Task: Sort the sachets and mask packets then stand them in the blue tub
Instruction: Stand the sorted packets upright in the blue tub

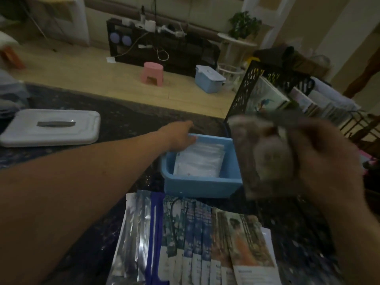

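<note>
Blue tub (pixel 197 187) holds white sachets (pixel 198 161) (left hand (pixel 178 136) at rim).

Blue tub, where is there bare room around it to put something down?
Bare dark counter lies between the white lid and the blue tub, though the left hand reaches across it. In front it is crowded with fanned packets; the black basket borders the right.

A light blue plastic tub (pixel 200 185) holds white translucent sachets (pixel 198 160) and sits on a dark speckled countertop (pixel 123 118), where a white rectangular lid (pixel 50 128) carries a grey handle. Fanned flat mask packets (pixel 195 241) run from silver foil through deep blue stripes to teal and orange illustrated prints. A black perforated lattice basket (pixel 244 93) stands beyond; a pink plastic stool (pixel 152 74) is on the pale wooden floor.
</note>
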`<act>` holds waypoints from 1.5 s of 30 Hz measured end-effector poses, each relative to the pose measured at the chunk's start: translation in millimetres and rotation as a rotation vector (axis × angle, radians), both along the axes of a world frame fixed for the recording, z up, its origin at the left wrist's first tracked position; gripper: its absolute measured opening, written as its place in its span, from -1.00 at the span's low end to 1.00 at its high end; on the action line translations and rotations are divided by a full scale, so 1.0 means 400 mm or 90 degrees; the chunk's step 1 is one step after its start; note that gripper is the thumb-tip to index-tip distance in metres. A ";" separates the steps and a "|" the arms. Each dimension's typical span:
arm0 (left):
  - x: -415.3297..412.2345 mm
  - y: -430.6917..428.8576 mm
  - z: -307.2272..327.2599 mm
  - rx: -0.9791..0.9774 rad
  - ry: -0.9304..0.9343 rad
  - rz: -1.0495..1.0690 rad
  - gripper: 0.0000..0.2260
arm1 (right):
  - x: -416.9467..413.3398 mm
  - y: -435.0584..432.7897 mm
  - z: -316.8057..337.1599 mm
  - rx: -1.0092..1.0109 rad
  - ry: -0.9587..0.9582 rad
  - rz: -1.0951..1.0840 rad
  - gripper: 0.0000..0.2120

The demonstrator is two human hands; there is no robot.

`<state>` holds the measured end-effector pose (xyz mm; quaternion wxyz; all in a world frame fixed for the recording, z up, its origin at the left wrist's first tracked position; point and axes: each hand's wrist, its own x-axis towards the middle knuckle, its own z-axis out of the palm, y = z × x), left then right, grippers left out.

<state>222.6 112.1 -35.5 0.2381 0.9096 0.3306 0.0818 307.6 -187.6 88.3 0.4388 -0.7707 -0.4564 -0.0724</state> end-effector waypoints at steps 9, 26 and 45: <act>-0.081 0.029 0.105 -0.116 -0.440 0.143 -0.88 | 0.070 0.392 -0.167 -0.441 -0.166 0.336 -0.87; 0.019 -0.119 -0.069 0.164 0.268 -0.141 -0.68 | 0.112 0.375 -0.338 -0.650 -0.158 0.130 -0.53; -0.026 -0.156 0.006 -0.010 0.331 -0.277 -0.94 | 0.107 0.362 -0.325 -0.374 -0.253 0.082 -0.93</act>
